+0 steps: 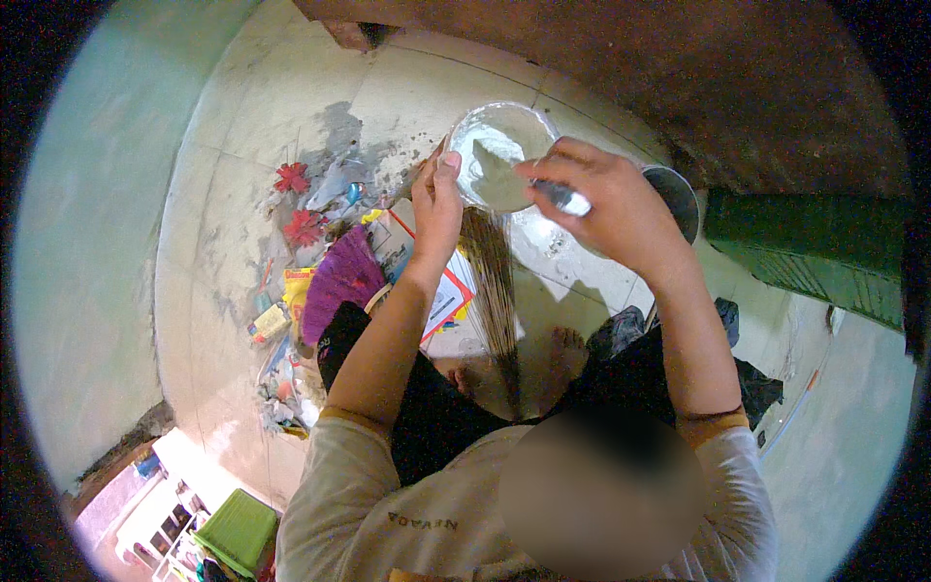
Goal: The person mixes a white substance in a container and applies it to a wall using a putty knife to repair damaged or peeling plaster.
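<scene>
My left hand (436,199) grips the left side of a round, translucent container (504,107) holding white, pasty material. My right hand (606,199) is closed around a tool with a silvery handle (570,199), its fingers at the container's right side; a greyish, pointed shape inside may be its blade, though I cannot tell. A darker bucket (674,194) sits behind my right wrist. Below the container lie a stick broom (490,291), a red-edged white board (446,303) and a purple fan-shaped brush head (339,276).
Scattered debris, including red flower shapes (303,225), covers the tiled floor (223,194) at left. Brown furniture (698,68) spans the top. A green plastic piece (795,252) stands at right, and a green crate (233,529) is at lower left. My bare feet (567,349) are below my hands.
</scene>
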A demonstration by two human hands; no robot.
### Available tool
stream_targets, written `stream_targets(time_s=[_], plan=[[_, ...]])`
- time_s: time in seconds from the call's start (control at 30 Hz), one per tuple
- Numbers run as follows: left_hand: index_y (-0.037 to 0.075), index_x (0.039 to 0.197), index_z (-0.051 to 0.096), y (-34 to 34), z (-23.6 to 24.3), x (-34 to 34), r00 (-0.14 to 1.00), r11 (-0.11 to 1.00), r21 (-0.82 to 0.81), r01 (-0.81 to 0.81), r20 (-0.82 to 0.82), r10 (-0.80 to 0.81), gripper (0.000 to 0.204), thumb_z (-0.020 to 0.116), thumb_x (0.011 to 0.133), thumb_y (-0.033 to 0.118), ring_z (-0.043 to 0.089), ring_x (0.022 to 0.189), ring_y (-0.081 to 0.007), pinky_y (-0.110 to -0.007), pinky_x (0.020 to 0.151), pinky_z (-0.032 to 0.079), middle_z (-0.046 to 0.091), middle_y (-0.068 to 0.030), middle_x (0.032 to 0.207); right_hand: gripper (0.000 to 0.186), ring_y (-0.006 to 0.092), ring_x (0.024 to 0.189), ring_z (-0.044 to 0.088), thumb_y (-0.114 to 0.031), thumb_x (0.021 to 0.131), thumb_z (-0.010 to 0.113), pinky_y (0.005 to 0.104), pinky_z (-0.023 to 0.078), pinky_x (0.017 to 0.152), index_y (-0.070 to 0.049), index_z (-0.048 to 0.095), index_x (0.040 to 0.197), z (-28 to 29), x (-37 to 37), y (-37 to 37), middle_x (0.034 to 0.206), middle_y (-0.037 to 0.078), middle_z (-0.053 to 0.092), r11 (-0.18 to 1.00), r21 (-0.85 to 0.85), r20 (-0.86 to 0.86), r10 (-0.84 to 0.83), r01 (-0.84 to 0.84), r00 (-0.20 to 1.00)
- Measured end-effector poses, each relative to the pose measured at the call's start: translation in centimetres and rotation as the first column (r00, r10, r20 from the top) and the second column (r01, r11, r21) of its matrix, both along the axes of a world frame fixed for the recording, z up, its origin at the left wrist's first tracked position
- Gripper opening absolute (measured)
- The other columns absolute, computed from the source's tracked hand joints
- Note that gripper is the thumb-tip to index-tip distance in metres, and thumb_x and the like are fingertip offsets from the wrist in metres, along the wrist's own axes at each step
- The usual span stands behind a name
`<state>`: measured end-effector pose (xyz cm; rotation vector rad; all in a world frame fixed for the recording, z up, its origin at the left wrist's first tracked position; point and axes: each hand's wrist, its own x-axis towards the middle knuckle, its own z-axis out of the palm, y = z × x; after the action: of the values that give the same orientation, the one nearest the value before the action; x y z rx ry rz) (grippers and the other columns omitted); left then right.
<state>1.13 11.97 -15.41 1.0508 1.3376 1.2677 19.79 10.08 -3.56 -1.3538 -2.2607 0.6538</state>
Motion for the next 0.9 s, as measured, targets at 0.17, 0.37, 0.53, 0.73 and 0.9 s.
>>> stream_targets(time_s=[0.17, 0.37, 0.53, 0.73, 0.9], plan=[[-0.007, 0.124, 0.058, 0.3, 3.1, -0.8, 0.999, 0.998, -0.049, -0.025, 0.022, 0.026, 0.052, 0.047, 0.099, 0.037, 0.056, 0.110, -0.0218, -0.032, 0.099, 0.040, 0.064, -0.0150, 0.117, 0.027, 0.0357, 0.088, 0.065, -0.021, 0.081, 0.070, 0.0429, 0.053, 0.080, -0.011, 0.068, 0.107, 3.6, 0.4, 1.3, 0.100, 0.015, 0.065, 0.997, 0.022, 0.051, 0.073, -0.074, 0.996], [-0.005, 0.123, 0.060, -2.1, 10.0, -0.9, 1.000, 0.991, -0.129, -0.028, 0.003, 0.029, 0.050, 0.052, 0.097, 0.037, 0.056, 0.101, -0.0174, -0.029, 0.092, 0.043, 0.065, -0.0115, 0.109, 0.027, 0.0338, 0.091, 0.065, -0.016, 0.078, 0.067, 0.0441, 0.054, 0.078, -0.009, 0.065, 0.104, 12.6, 0.3, 2.1, 0.099, 0.014, 0.063, 0.987, -0.022, 0.122, 0.164, -0.162, 0.979], [-0.005, 0.127, 0.057, -4.0, 21.7, -0.1, 0.993, 0.973, -0.205, -0.103, 0.039, 0.113, 0.056, 0.054, 0.095, 0.041, 0.057, 0.106, -0.0197, -0.032, 0.094, 0.044, 0.065, -0.0137, 0.114, 0.028, 0.0311, 0.102, 0.061, -0.011, 0.083, 0.065, 0.0420, 0.051, 0.084, -0.011, 0.064, 0.111, 23.4, -0.9, 0.9, 0.103, 0.009, 0.063, 0.906, -0.060, 0.271, 0.418, -0.419, 0.867], [-0.004, 0.130, 0.055, -7.0, 36.3, -1.4, 0.978, 0.935, -0.304, -0.180, 0.050, 0.204, 0.058, 0.054, 0.097, 0.044, 0.058, 0.107, -0.0207, -0.033, 0.095, 0.044, 0.065, -0.0141, 0.115, 0.021, 0.0326, 0.092, 0.066, -0.018, 0.085, 0.067, 0.0409, 0.053, 0.081, -0.010, 0.070, 0.105, 38.6, -0.9, 1.0, 0.098, 0.011, 0.067, 0.890, -0.148, 0.130, 0.450, -0.432, 0.883], [-0.001, 0.132, 0.055, -10.8, 45.3, -3.8, 0.984, 0.957, -0.235, -0.170, 0.017, 0.179, 0.054, 0.055, 0.098, 0.040, 0.058, 0.107, -0.0192, -0.033, 0.094, 0.044, 0.065, -0.0123, 0.114, 0.023, 0.0349, 0.085, 0.067, -0.024, 0.086, 0.069, 0.0413, 0.055, 0.077, -0.008, 0.072, 0.101, 50.5, -3.0, -0.4, 0.096, 0.015, 0.069, 0.944, -0.106, 0.146, 0.326, -0.313, 0.934]])
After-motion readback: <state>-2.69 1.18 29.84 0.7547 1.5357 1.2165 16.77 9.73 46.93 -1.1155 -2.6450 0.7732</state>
